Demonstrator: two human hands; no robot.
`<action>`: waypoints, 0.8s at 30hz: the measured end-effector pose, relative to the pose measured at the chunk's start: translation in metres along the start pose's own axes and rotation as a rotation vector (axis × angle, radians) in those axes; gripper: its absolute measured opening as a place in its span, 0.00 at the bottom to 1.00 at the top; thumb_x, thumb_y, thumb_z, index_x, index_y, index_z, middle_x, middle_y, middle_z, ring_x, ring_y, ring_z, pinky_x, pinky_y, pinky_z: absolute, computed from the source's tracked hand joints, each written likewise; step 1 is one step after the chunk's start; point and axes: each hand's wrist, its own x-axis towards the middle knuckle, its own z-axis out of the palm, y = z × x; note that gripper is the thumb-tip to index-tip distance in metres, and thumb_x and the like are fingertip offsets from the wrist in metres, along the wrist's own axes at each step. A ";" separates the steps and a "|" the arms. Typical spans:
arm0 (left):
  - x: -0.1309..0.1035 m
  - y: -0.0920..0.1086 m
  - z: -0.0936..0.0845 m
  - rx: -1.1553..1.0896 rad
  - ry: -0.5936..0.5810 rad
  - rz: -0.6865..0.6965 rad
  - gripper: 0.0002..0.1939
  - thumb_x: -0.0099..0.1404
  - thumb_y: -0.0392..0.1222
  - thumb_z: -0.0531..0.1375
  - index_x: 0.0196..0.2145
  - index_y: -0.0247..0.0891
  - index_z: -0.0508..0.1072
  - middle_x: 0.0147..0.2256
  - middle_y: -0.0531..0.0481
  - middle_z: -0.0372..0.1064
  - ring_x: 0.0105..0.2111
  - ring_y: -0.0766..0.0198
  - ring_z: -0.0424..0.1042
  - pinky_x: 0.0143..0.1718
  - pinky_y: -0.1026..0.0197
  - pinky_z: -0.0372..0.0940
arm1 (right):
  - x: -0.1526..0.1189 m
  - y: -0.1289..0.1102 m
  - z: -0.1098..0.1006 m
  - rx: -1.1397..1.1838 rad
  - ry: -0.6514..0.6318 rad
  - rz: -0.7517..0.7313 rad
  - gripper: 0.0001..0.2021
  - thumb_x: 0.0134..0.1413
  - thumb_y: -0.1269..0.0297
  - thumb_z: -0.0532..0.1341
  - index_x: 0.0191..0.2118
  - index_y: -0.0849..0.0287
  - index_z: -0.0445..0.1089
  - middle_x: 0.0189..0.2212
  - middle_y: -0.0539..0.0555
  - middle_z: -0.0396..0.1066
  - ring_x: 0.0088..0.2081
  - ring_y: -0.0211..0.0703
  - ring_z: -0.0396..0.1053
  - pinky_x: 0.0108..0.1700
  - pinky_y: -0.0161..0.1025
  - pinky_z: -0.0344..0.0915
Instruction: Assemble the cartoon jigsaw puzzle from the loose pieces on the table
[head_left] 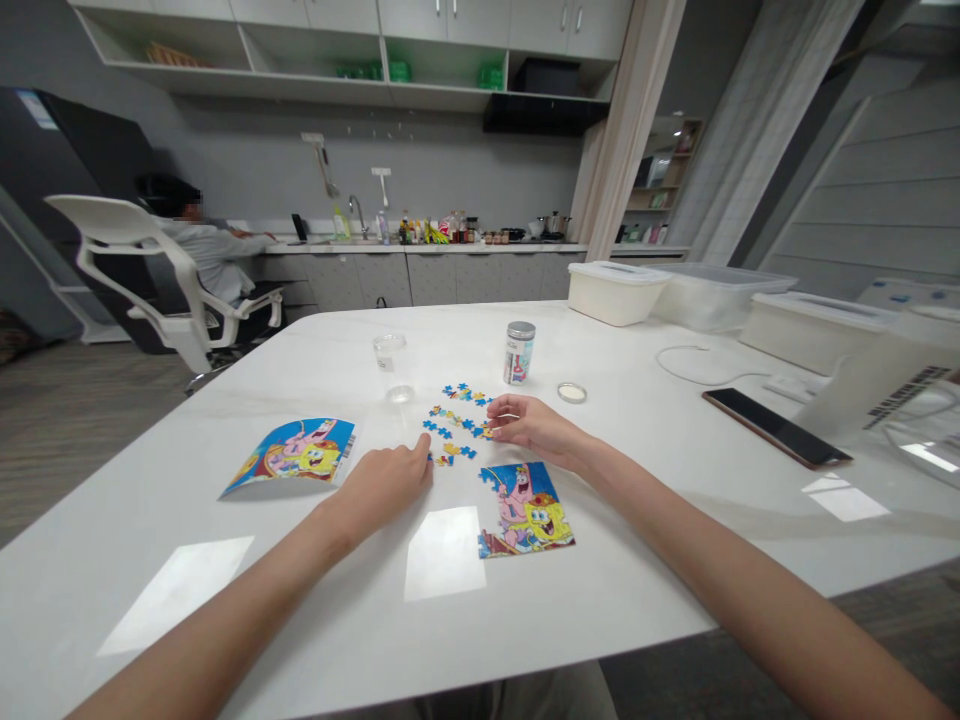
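My left hand (pixel 390 478) rests low over the white table, its fingers closed at a blue puzzle piece (pixel 430 457) that is partly hidden by the fingertips. Opposite it, my right hand (pixel 534 430) reaches in with curved fingers apart, the tips beside a blue and yellow puzzle piece (pixel 486 432). Loose puzzle pieces (pixel 448 414) lie in rough rows between the hands. Nearer me is a partly joined puzzle (pixel 529 508) showing a pink and a yellow cartoon figure, with a jagged left edge. A curled picture sheet (pixel 296 455) with the same picture lies left of my left hand.
Beyond the pieces stand a clear plastic jar (pixel 390 355) and a printed can (pixel 519 352), with a round lid (pixel 572 392) nearby. A phone (pixel 776 427), a white cable (pixel 679 375) and storage boxes (pixel 619 295) occupy the right side. A person (pixel 214 255) sits at the far-left counter.
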 end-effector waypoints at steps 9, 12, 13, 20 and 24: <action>0.000 -0.009 -0.004 -0.012 -0.014 -0.147 0.17 0.69 0.37 0.41 0.44 0.29 0.67 0.32 0.34 0.74 0.35 0.46 0.76 0.32 0.52 0.66 | 0.003 0.003 -0.002 -0.006 0.005 -0.011 0.11 0.39 0.80 0.69 0.28 0.60 0.70 0.34 0.51 0.70 0.38 0.37 0.73 0.46 0.35 0.72; 0.001 -0.008 -0.004 -0.016 -0.027 -0.118 0.17 0.69 0.37 0.41 0.46 0.30 0.66 0.33 0.34 0.74 0.35 0.48 0.76 0.33 0.52 0.66 | 0.004 0.004 -0.004 -0.001 0.001 -0.017 0.11 0.40 0.80 0.69 0.29 0.60 0.70 0.33 0.51 0.69 0.36 0.36 0.72 0.47 0.37 0.72; 0.001 -0.008 -0.003 -0.019 -0.028 -0.108 0.17 0.69 0.37 0.42 0.47 0.30 0.66 0.34 0.35 0.74 0.35 0.49 0.76 0.33 0.53 0.66 | 0.005 0.005 -0.004 -0.002 -0.002 -0.020 0.11 0.40 0.80 0.69 0.29 0.60 0.70 0.33 0.51 0.69 0.36 0.36 0.72 0.48 0.38 0.72; 0.002 -0.005 -0.001 -0.034 -0.003 -0.067 0.16 0.69 0.36 0.43 0.48 0.33 0.65 0.32 0.37 0.74 0.34 0.50 0.76 0.33 0.54 0.66 | 0.003 0.003 -0.003 -0.011 0.004 -0.007 0.13 0.38 0.83 0.68 0.30 0.61 0.70 0.34 0.51 0.69 0.38 0.38 0.73 0.45 0.37 0.72; 0.002 -0.005 -0.001 -0.051 0.002 -0.074 0.14 0.69 0.37 0.44 0.47 0.33 0.64 0.32 0.37 0.74 0.33 0.50 0.76 0.32 0.54 0.66 | 0.000 0.002 -0.001 -0.030 -0.028 -0.026 0.14 0.36 0.83 0.67 0.29 0.60 0.69 0.35 0.51 0.70 0.42 0.41 0.73 0.46 0.36 0.70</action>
